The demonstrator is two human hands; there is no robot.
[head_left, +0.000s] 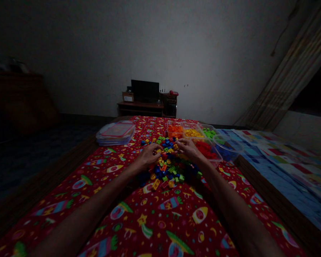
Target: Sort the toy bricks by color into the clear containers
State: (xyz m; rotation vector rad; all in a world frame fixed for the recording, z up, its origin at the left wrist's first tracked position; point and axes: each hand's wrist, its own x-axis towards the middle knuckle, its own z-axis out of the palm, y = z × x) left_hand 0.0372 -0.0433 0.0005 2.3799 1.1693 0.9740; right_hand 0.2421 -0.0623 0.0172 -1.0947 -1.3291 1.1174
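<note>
- Head view, looking forward and down over both forearms, in dim light.
- Left hand [147, 157]: fingers curled and tips lowered onto the left side of the pile; not spread flat. Any pinched brick cannot be made out.
- Right hand [188, 150]: arched over the far right of the pile, fingers bent downward, fingertips close to the left hand's but apart from them. Whether they pinch a brick cannot be told.
- Pile of toy building bricks [167, 167]: mixed blue, yellow, green, orange and red pieces, lying loose between and under both hands on the cloth.
- Red rocket-print cloth [147, 221]: spread beneath the pile, over a surface with a wooden edge.
- Clear plastic trays: at the far side of the pile, holding sorted bricks, orange [174, 130], yellow [192, 133], green [210, 133] and red [205, 150]; the red tray lies just beside the right hand.
- Clear bowl of blue bricks [226, 151]: to the right of the red tray.
- Lidded clear plastic container [115, 132]: on the cloth, far left, well apart from the hands.
- Patchwork quilt [283, 167]: right of the cloth.
- Low wooden shelf [140, 107]: against the far wall, bearing a dark monitor [144, 91].
</note>
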